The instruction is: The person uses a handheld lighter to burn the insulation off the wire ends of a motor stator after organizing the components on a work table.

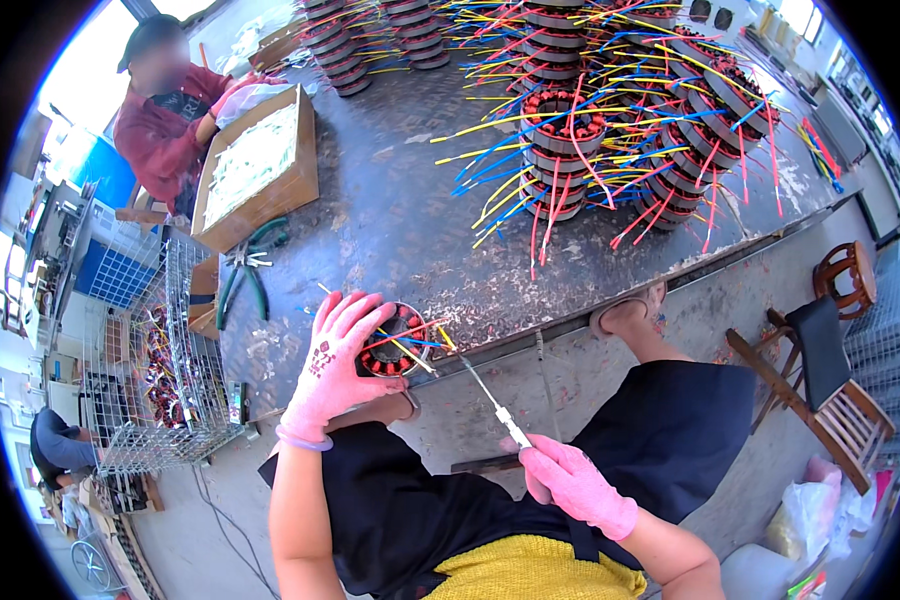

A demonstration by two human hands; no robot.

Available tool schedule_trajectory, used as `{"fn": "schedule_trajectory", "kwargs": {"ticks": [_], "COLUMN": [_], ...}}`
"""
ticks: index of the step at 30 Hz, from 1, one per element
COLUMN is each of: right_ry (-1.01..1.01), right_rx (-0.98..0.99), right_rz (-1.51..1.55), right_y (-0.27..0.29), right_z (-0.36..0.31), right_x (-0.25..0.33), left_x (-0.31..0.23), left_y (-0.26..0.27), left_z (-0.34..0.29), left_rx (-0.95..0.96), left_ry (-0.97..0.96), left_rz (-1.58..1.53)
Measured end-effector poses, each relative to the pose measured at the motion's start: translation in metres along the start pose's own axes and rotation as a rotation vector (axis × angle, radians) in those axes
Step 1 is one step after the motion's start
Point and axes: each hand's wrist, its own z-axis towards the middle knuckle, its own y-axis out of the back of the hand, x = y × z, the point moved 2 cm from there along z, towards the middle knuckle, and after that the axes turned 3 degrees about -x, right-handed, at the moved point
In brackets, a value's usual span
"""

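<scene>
My left hand (338,365), in a pink glove, grips a small motor stator (398,325) at the near edge of the table. Its fingers lie over the ring's far left side and the thumb lies along the near side. Red, yellow and blue wire leads stick out of the stator. Over my lap, my right hand (578,487), also gloved in pink, is closed on a slim white piece (510,424) with a long thin shaft. The shaft points up toward a yellow lead by the stator; whether they touch I cannot tell.
Stacks of stators (560,140) with splayed leads stand on the dark table (390,190). Green-handled pliers (242,285) lie left, beside a cardboard box (305,165) of white pieces. A co-worker (165,130) sits behind it. A wire cage (175,350) and wooden chair (820,400) flank me.
</scene>
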Motion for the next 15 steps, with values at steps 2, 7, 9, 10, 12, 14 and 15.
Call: {"fn": "schedule_trajectory", "kwargs": {"ticks": [2,7,9,10,12,14,15], "right_ry": [0.007,0.033,0.017,0.008,0.009,0.006,0.003], "right_rx": [-0.004,-0.008,-0.011,-0.013,-0.012,-0.009,-0.007], "right_rz": [-0.021,-0.016,0.03,0.052,0.056,0.049,0.04], "right_y": [-0.0005,-0.0021,-0.001,-0.0009,-0.0009,-0.002,-0.0026], "right_z": [-0.0006,0.0002,0.0006,0.0005,-0.0001,0.0001,0.0008], "right_x": [0.002,0.0046,0.0009,-0.0007,-0.0004,0.0007,0.0022], "left_x": [-0.0006,0.0013,0.0007,0.0004,-0.0012,-0.0015,-0.001], "left_y": [-0.0002,-0.0013,-0.0015,-0.0012,-0.0006,-0.0003,-0.0004], "left_z": [0.0003,-0.0007,0.0001,0.0001,0.0012,0.0013,0.0008], "left_rx": [0.004,0.014,0.014,0.013,0.018,0.023,0.025], "left_ry": [0.002,0.012,0.011,0.01,0.011,0.01,0.008], "left_rz": [0.005,0.011,0.0,-0.005,0.0,0.01,0.018]}}
